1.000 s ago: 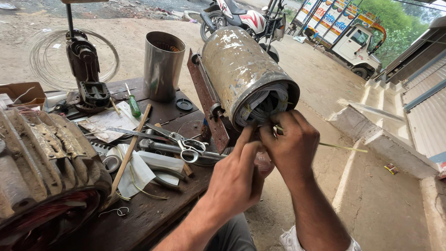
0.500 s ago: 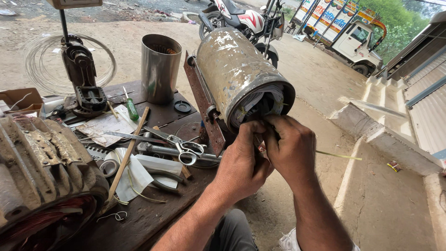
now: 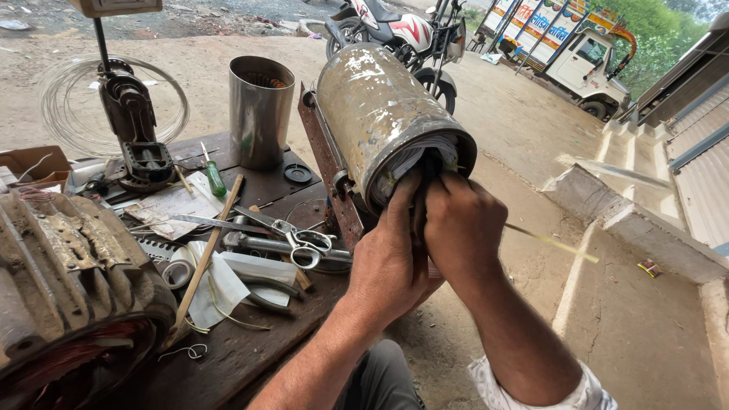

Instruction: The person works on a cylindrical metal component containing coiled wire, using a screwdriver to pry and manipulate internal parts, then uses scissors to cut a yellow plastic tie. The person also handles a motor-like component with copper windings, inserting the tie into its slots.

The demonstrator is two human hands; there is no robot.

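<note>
Scissors (image 3: 300, 237), green screwdriver (image 3: 214, 178), steel cup (image 3: 261, 110), parked motorcycle (image 3: 395, 34), truck (image 3: 585, 57)

both hands closer together, right hand (image 3: 463, 228) now pressed against left hand (image 3: 391, 258) at motor housing (image 3: 383, 114) mouth.

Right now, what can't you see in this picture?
Head view:
- Inside of the rusty metal motor cylinder: covered by the left hand and right hand.
- Fingertips: buried in its opening.
- Ribbed grey motor housing: cut off by the left edge.
- Steel cup: contents too dark.
</note>
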